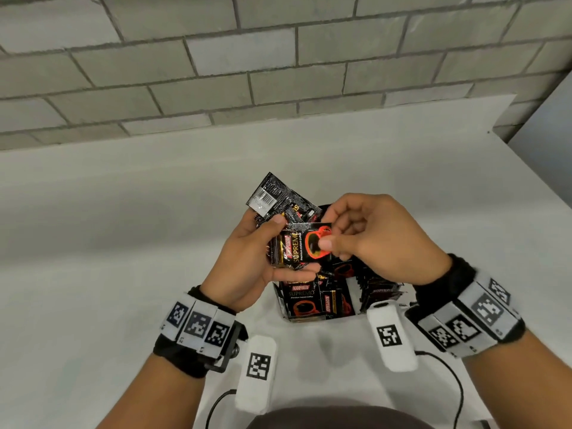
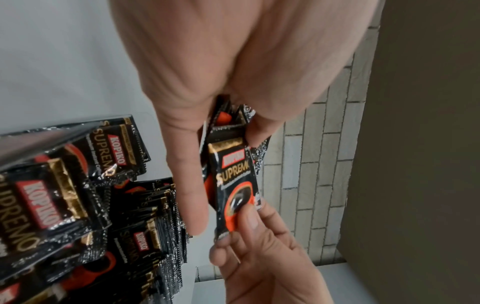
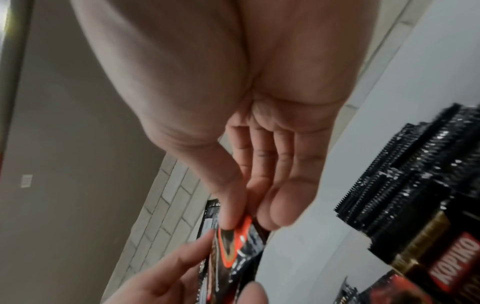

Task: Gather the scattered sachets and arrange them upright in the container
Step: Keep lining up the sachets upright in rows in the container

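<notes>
My left hand (image 1: pixel 263 261) grips a fanned bunch of black Kopiko Supremo sachets (image 1: pixel 275 199) above the white table. My right hand (image 1: pixel 332 239) pinches the front sachet (image 1: pixel 305 244) of that bunch by its red-cup end, thumb on top. The left wrist view shows the same sachet (image 2: pixel 233 179) held between my left fingers and pinched by the right thumb (image 2: pixel 246 220). In the right wrist view the pinched sachet (image 3: pixel 233 246) sits under my thumb tip. Just below my hands stands the clear container (image 1: pixel 283 305), with several sachets (image 1: pixel 312 300) standing upright in it.
The white table (image 1: pixel 123 227) runs back to a grey block wall (image 1: pixel 278 57). Its right edge (image 1: pixel 538 178) lies close to the container. Black cables (image 1: pixel 455 385) trail near the table's front edge. More packed sachets (image 2: pixel 145 226) fill the left wrist view's lower left.
</notes>
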`<state>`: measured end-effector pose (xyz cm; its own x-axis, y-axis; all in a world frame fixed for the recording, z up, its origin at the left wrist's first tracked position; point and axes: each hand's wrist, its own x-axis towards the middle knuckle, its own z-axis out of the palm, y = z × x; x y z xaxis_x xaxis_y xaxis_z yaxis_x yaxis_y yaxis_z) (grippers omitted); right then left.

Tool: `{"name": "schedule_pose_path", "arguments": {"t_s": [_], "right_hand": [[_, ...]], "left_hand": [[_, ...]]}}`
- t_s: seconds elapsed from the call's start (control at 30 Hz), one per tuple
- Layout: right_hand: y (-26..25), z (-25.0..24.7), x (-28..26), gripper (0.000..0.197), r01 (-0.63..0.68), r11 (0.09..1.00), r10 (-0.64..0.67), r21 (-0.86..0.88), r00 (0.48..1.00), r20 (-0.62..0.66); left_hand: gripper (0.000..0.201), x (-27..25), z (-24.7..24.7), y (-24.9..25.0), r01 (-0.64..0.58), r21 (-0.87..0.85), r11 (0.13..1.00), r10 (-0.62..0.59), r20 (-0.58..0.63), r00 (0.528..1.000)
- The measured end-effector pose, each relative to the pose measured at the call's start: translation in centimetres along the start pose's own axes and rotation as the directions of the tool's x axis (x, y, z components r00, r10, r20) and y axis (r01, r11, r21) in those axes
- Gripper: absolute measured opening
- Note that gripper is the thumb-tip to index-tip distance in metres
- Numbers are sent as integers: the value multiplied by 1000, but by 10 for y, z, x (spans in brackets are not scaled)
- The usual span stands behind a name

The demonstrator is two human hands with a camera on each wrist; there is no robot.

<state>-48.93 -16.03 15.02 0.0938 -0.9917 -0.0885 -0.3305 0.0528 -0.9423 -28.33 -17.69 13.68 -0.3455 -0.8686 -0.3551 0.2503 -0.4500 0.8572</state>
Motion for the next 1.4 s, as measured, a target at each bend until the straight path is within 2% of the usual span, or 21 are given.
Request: {"name": "schedule_pose_path", "arguments": {"t_s": [0.2, 0.27, 0.37, 0.47, 0.5, 0.6, 0.77, 0.83, 0.93, 1.03, 1.17, 1.23, 1.33, 1.4], "right_hand": [[12, -4, -12, 16, -95, 994, 96, 43, 995, -5], [16, -10, -13, 14, -123, 985, 130, 119, 990, -56], [19, -13, -15, 9, -92, 953, 146, 290, 975, -168], [17, -4, -14, 9, -69, 932, 156, 355, 963, -221], [18, 1, -13, 9, -71, 944, 154, 323, 959, -240], [24, 12, -11, 15, -78, 994, 97, 79, 959, -265], [25, 5, -13, 23, -75, 997, 70, -34, 989, -126], [23, 4, -13, 18, -57, 998, 54, -32, 995, -83], [20, 5, -15, 23, -25, 999, 26, 22, 998, -55], [19, 6, -12, 29, 34, 999, -31, 24, 991, -128], [16, 0, -9, 13, 62, 998, -59, 12, 981, -184], [15, -9, -9, 12, 48, 998, -39, 48, 983, -178], [17, -22, -6, 25, -5, 991, 30, 135, 984, -178], [20, -27, -4, 12, -49, 993, 67, 109, 984, -167]], "left_hand": [[27, 1, -1, -3, 7, -2, 1000, -7, -17, 1000], [27, 1, -3, -5, -4, 45, 999, 5, -23, 1000], [30, -1, -5, -12, -15, 112, 994, 17, -19, 1000], [31, -3, 3, -19, -36, 162, 986, 36, 5, 999], [31, -3, 5, -21, -52, 171, 984, 51, 10, 999], [32, 0, 12, -24, -93, 182, 979, 95, 1, 995], [31, -2, 12, -25, -100, 260, 960, 112, -29, 993], [32, -4, 11, -24, -106, 282, 953, 119, -31, 992], [35, -7, 10, -20, -137, 317, 939, 150, -18, 989], [39, -8, 10, -16, -162, 366, 916, 168, 15, 986], [37, -7, 8, -12, -160, 371, 915, 157, 39, 987], [38, -4, 3, -12, -160, 376, 913, 165, 19, 986], [40, 0, -8, -13, -158, 375, 913, 182, -29, 983], [38, 1, -14, -13, -147, 349, 926, 176, -51, 983]]}}
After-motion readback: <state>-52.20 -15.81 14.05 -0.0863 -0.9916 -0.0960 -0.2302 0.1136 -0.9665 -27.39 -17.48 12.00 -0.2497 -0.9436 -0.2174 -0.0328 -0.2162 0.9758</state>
